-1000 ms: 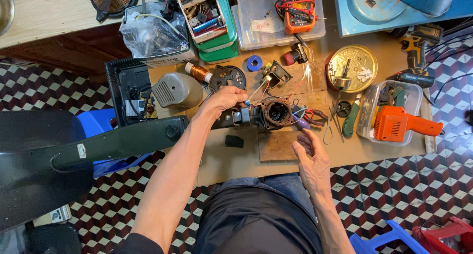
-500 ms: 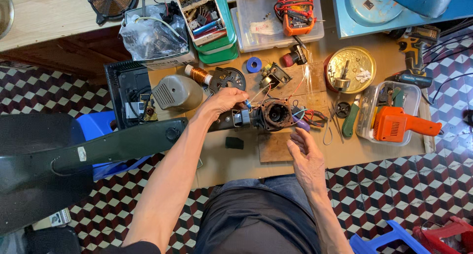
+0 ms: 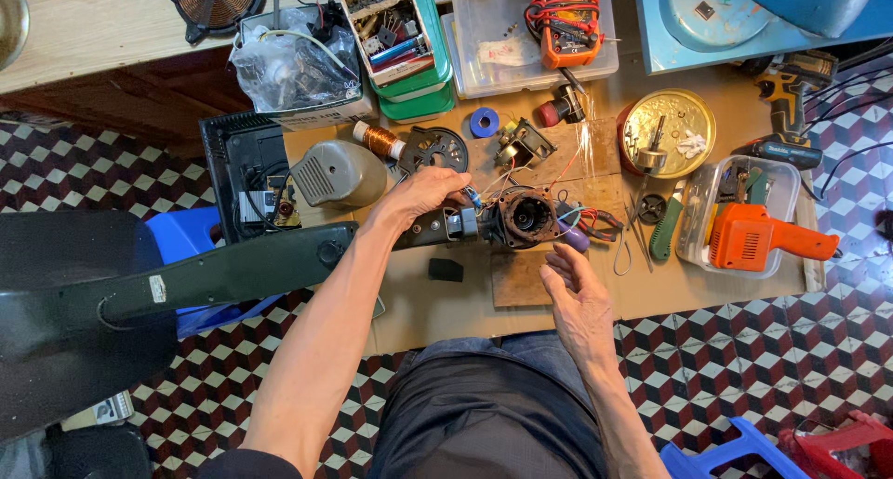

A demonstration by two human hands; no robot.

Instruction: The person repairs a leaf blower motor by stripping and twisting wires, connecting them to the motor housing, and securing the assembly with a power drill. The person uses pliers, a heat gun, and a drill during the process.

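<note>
At the middle of the table [image 3: 409, 312], my left hand [image 3: 423, 192] closes its grip on the small electric motor [image 3: 521, 217] and its coloured wires [image 3: 484, 195], while my right hand [image 3: 581, 298] hovers open-fingered near the front edge, holding nothing.

Left hand [image 3: 423, 192] is covering part of the motor [image 3: 521, 217]; picture edges are cropping the blue stool [image 3: 716, 446] and metal bowl [image 3: 9, 19].
</note>
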